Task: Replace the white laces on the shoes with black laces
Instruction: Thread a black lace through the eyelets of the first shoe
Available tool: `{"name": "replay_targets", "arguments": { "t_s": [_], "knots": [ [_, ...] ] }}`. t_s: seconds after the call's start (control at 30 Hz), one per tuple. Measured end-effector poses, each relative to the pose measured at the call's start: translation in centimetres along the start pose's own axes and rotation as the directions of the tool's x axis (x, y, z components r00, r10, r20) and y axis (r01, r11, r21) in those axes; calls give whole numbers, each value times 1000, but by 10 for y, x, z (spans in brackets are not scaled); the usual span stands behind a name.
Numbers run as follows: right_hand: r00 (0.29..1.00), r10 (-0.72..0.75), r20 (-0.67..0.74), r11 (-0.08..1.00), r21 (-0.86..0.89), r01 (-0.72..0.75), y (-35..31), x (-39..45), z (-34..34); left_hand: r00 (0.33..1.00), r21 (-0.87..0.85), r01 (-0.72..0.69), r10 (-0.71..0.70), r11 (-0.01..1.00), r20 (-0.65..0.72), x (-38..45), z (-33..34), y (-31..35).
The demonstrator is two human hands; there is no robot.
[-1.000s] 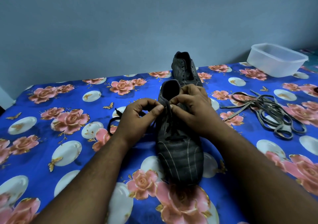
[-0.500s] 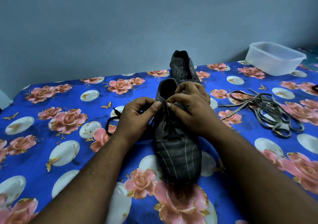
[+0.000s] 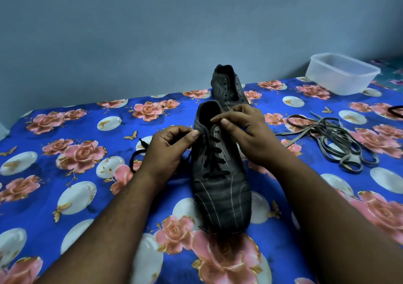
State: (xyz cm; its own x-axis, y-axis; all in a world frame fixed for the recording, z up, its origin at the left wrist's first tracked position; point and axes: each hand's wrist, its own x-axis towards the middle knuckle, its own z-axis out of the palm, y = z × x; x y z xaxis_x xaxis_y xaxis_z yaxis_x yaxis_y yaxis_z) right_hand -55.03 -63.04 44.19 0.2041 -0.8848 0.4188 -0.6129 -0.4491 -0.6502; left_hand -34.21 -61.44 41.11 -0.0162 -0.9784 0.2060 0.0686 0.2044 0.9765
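Near shoe: lies on the floral bed cover, toe toward the person, collar away; long axis runs straight out between the two forearms.
Black lace: crossed up the eyelets, its top rows just below both grips; a loose end trails beyond the left wrist.
Left hand: grip closed, thumb and forefinger pinched at the shoe's left collar edge, seemingly on the lace.
Right hand: grip curled at the collar's right side; whether it holds lace, cannot tell.
Far shoe: beyond both grips, unlaced.
Old laces: heaped right of the right grip.
Nearer hand: both equally close; the top eyelets likely come next.
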Motion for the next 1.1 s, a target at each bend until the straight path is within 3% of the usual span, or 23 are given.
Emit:
{"name": "replay_targets", "arguments": {
  "t_s": [0.17, 0.37, 0.47, 0.57, 0.63, 0.7, 0.97, 1.1],
  "knots": [
    [999, -6, 44, 997, 82, 2, 5, 0, -1, 999, 67, -40, 40, 997, -8, 0, 3, 1],
    [999, 2, 54, 990, 138, -10, 6, 1, -4, 998, 143, 39, -32, 989, -48, 2, -1, 1],
    [997, 16, 70, 989, 143, -25, 6, 0, -4, 989, 317, -66, 105, 946, -107, 2, 0, 0],
    [998, -1, 67, 991, 131, -8, 5, -1, -3, 933, 490, -338, 356, 803, 60, -1, 0, 3],
    [997, -14, 71, 992, 122, 6, 3, -1, -3, 904, 554, -424, 375, 717, 206, -4, 4, 4],
    [997, -14, 77, 993, 116, 5, 3, 0, -5, 913, 604, -407, 327, 685, 245, -6, 8, 4],
    [997, 16, 79, 983, 179, -30, 4, 0, -12, 927, 532, -373, 326, 760, 185, -6, 6, 4],
    [997, -47, 60, 999, 18, 46, 2, -4, -11, 960, 417, -280, 258, 865, 110, -4, 3, 1]
  ]
}}
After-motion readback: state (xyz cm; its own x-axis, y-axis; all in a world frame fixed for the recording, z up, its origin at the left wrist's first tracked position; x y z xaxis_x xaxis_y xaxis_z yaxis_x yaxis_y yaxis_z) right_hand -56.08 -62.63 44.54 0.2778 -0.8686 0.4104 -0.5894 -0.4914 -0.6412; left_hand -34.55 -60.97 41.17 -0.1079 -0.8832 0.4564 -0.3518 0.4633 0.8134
